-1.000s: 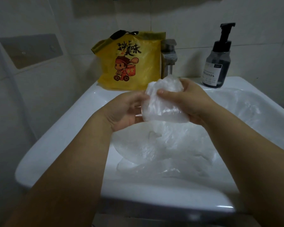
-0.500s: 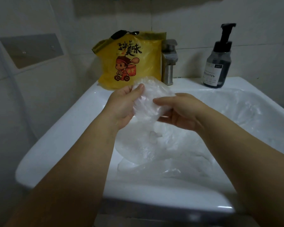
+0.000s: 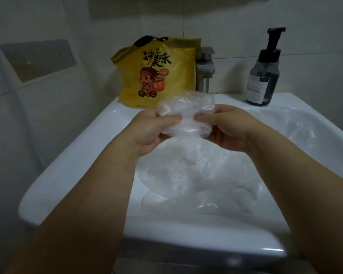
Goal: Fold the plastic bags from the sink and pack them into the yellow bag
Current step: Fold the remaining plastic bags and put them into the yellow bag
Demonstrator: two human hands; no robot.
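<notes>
Plastic bag point(image 3: 184, 115) in hand is a clear, crumpled bundle held above the sink point(image 3: 77, 165) basin, toward its back edge; your left hand point(image 3: 152, 131) pinches its left side, thumb on top and fingers curled beneath; your right hand point(image 3: 232, 131) pinches the right side likewise, so both grips are closed on the film; you look to be mid-fold, compacting this one bag; more clear bags point(image 3: 196, 184) lie loose in the sink basin below it, so the task seems far from done; the yellow bag point(image 3: 158, 70) stands on the sink's back ledge, just beyond the bundle; next, I judge, you must press the fold flat, free one hand, and open the yellow bag's top, which looks folded over.
</notes>
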